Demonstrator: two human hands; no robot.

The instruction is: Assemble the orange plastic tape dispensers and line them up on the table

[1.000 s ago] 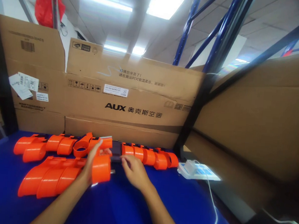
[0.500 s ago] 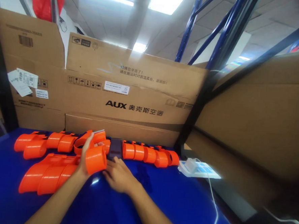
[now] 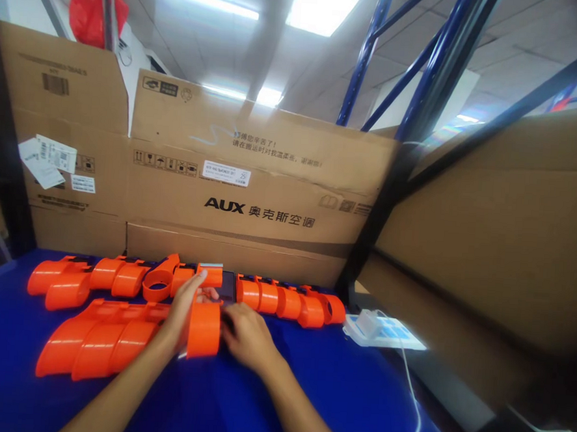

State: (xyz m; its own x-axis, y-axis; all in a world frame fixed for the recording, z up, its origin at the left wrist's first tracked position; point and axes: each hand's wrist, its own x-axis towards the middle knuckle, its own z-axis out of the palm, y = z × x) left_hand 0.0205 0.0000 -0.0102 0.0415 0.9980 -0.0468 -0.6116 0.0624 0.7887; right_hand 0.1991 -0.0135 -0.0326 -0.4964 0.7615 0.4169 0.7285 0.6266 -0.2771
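Observation:
My left hand [image 3: 181,310] grips an orange plastic curved housing piece [image 3: 203,328] that stands on the blue tabletop [image 3: 267,404]. My right hand [image 3: 247,334] rests just to the right of that piece, fingers bent against its edge and beside a dark flat device [image 3: 227,286]; whether it grips anything is hidden. A row of nested orange pieces [image 3: 100,338] lies left of my left hand. More orange pieces [image 3: 288,302] line the back, right of the dark device.
Tall cardboard boxes [image 3: 251,194] wall the back of the table, and another cardboard box [image 3: 487,241] closes the right side. A white charger with a cable [image 3: 374,325] lies at the right. More orange pieces [image 3: 84,278] lie at the back left.
My left hand lifted the orange piece with its open end facing me, then set it back down upright. My right hand shifted left and returned to the piece's right edge.

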